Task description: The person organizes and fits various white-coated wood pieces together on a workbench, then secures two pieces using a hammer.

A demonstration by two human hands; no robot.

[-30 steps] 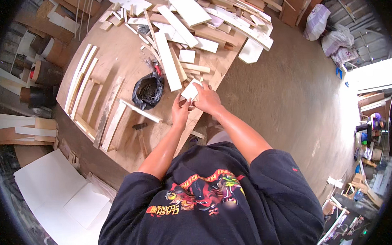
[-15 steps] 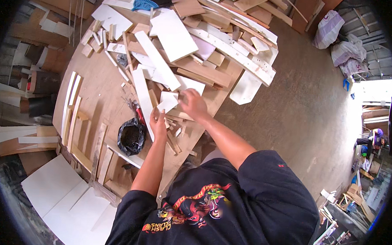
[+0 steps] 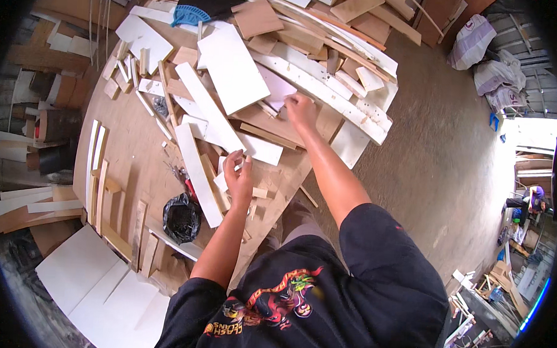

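Right grip [image 3: 302,113] nearer lilac board [image 3: 275,87]

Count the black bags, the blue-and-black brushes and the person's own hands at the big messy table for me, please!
Black bag: 1
Blue-and-black brush: 1
Left hand and right hand: 2
Total: 4

1. Lower middle of the frame: the person's black shirt [image 3: 373,290] bears yellow lettering [image 3: 227,329], upside down, near a curved red band [image 3: 286,277] with more letters.
2. Upper right: a pale sack [image 3: 500,98] shows a few purple letters.
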